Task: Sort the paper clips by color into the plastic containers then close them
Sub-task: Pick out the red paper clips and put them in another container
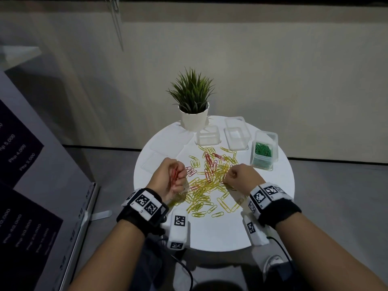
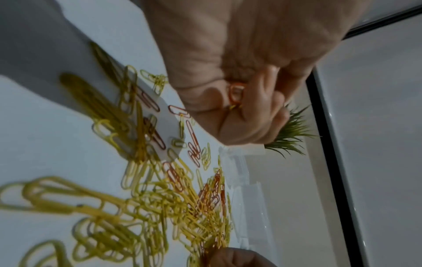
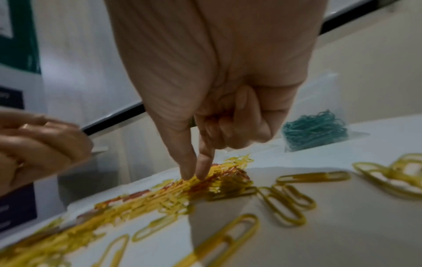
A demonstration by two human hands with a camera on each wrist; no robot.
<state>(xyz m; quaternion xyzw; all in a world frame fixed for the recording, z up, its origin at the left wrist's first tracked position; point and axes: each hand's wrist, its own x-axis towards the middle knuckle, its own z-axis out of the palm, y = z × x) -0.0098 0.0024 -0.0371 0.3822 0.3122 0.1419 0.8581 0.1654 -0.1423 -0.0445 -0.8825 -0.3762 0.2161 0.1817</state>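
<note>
Head view. Round white bench carrying a loose heap of yellow paper clips mixed with red paper clips. The left hand forms a closed grip around a bundle of red clips. The right hand reaches into the heap. Green paper clips already fill one clear plastic container; two empty containers stand beside a potted plant. A dark sign reads "Php 5,000", "Php 4,000".

Left wrist view. A red clip loop protrudes from the curled fingers.

Right wrist view. Thumb and forefinger tips are narrowed to a pinch on the heap; whether they have a clip yet cannot be told.

The clips are judged light, stiff, smooth and prone to interlock; pinch each across its flat loops.
</note>
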